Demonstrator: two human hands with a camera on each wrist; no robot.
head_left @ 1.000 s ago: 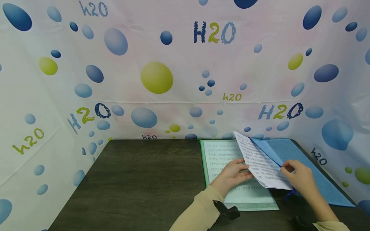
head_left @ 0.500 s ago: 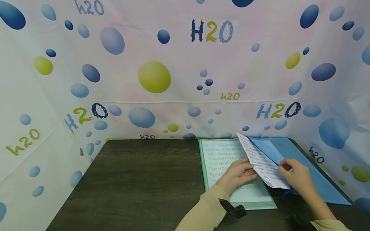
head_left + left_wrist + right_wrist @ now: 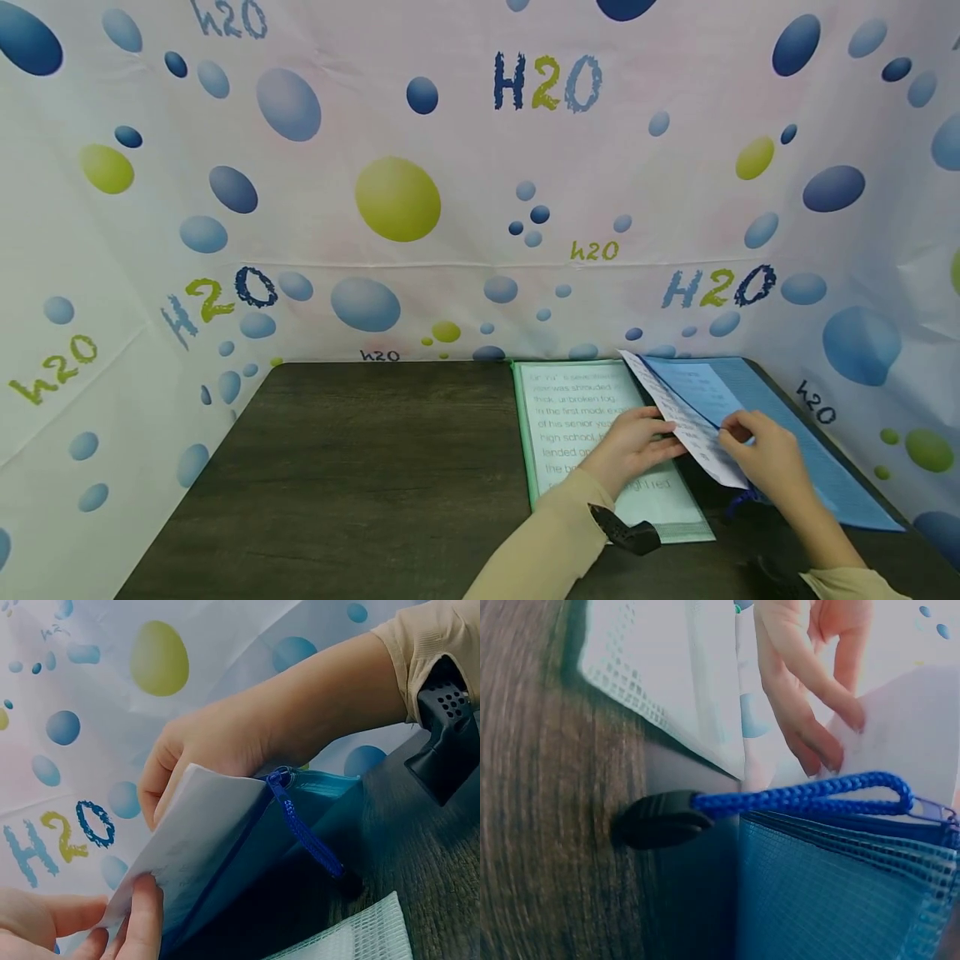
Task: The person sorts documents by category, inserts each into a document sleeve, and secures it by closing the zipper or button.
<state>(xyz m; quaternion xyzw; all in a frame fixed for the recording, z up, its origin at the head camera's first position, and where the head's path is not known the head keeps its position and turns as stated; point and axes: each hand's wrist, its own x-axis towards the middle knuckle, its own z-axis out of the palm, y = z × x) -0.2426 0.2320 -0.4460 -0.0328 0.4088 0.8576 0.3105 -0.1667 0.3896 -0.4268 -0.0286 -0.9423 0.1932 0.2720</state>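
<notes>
In the head view my left hand [image 3: 633, 446] pinches the left edge of a printed paper sheet [image 3: 697, 442], which stands tilted at the opening of a blue mesh zip pouch [image 3: 825, 467]. Fingers [image 3: 146, 915] lie against the sheet in the left wrist view. My right hand [image 3: 768, 458] pinches the pouch's dark-edged opening beside the sheet; its fingertips are partly hidden behind the paper in the left wrist view. A blue braided zip pull [image 3: 795, 799] with a black end hangs from the pouch corner. Part of the sheet overlaps the pouch.
A green-edged mesh pouch [image 3: 519, 433] holding a sheet with large print [image 3: 570, 425] lies left of the blue pouch, under my left forearm. Dark wood-grain table [image 3: 360, 475] extends to the left. Behind it hangs a white backdrop [image 3: 480, 150] with coloured ovals.
The sheet has tipped closer to the blue pouch and swung rightward, showing less of its face. My left hand has moved right with it; the right hand keeps its hold. The view has shifted slightly.
</notes>
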